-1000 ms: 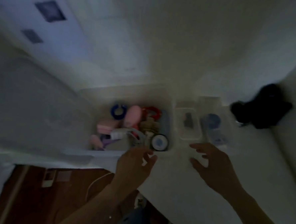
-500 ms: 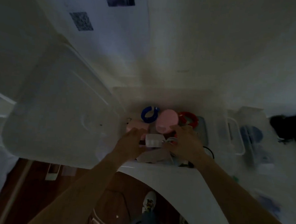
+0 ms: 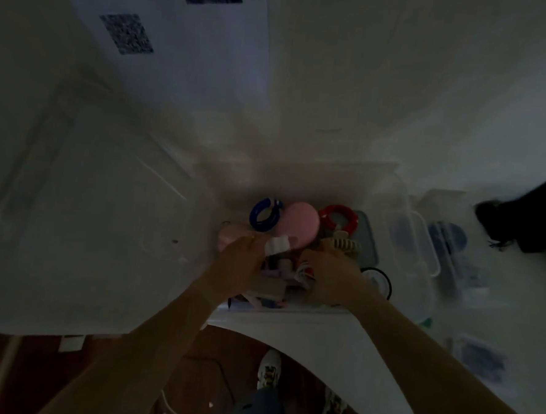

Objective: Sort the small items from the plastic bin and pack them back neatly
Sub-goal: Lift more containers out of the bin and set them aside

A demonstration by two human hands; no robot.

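The clear plastic bin (image 3: 378, 170) stands on the white table, full of small items. At its back lie a blue ring (image 3: 262, 215), a pink oval case (image 3: 298, 222) and a red ring (image 3: 338, 218), with a beige hair claw (image 3: 343, 244) in front of them. Both hands are inside the bin. My left hand (image 3: 239, 264) pinches a small white item (image 3: 277, 245) at its fingertips. My right hand (image 3: 331, 274) is curled down into the pile just below the hair claw, and its fingers are hidden among the items.
The bin's large clear lid (image 3: 88, 227) lies to the left, overhanging the table edge. Small clear containers (image 3: 413, 244) with dark blue contents stand right of the bin. A black object (image 3: 527, 216) lies far right. Brown floor and a shoe (image 3: 270, 366) show below.
Both hands went from hovering at the table's front edge into the bin. The left hand has closed on the small white item and lifted it slightly. The view has shifted left.
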